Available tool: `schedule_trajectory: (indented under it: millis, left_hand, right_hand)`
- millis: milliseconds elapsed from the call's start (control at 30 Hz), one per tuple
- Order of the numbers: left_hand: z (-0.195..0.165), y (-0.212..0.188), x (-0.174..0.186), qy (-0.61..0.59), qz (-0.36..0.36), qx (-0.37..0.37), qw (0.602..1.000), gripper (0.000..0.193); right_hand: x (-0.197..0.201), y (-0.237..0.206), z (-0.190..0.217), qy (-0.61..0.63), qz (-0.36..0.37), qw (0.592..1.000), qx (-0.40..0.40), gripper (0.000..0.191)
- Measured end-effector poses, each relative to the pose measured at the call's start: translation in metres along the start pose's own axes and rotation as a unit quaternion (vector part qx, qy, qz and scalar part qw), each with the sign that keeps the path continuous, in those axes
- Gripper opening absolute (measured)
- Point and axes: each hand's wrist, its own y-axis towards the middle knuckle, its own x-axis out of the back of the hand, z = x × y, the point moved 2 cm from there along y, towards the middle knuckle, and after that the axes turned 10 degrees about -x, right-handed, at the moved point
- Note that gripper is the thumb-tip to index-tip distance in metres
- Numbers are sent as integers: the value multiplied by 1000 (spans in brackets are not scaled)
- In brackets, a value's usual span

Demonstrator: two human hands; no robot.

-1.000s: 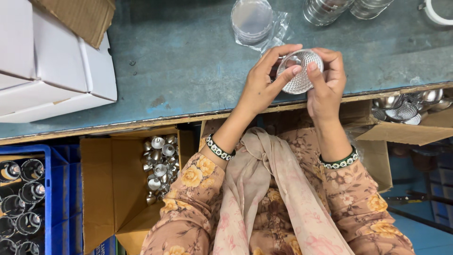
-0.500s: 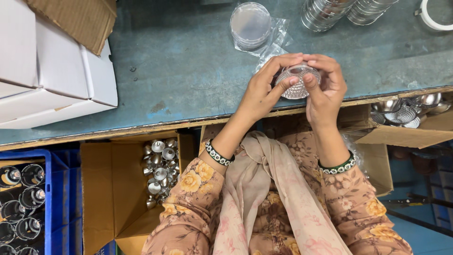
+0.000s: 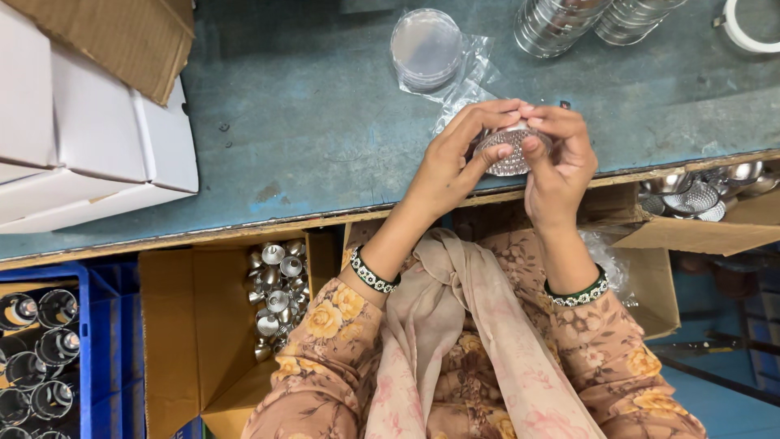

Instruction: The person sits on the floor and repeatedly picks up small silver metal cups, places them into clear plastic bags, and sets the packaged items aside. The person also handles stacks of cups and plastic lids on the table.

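Your left hand [image 3: 459,158] and right hand [image 3: 561,158] meet in front of you, forearms angling up from your lap and converging. Both wrists are bent slightly, each wearing a beaded bangle. Your fingers [image 3: 487,118] curl inward toward each other, fingertips touching at the top, thumbs pressed underneath, closed in a pinching hold.

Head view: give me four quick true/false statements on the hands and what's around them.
1. Both hands hold the small perforated metal piece. True: left hand and right hand grip it together.
2. The white boxes sit to the person's right. False: they are at the left of the table.
3. A stack of clear round lids lies in a plastic bag beyond the hands. True.
4. The blue crate holds metal bowls. False: it holds dark round containers; the bowls are in the carton at right.
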Motion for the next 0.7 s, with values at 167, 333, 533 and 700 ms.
schedule_trajectory:
  millis: [167, 333, 533, 700]
  left_hand:
    - [6, 0, -1, 41, -11, -1, 999, 32]
    - [9, -5, -1, -31, -34, 62, 997, 36]
    - [9, -8, -1, -229, -66, 97, 966, 46]
    - [1, -14, -1, -76, -1, 82, 994, 52]
  right_hand:
    - [4, 7, -3, 9, 5, 999, -33, 24]
    - [2, 10, -2, 27, 29, 998, -51, 27]
    - [3, 4, -3, 170, 32, 979, -104, 31]
    - [6, 4, -3, 251, 37, 959, -127, 32]
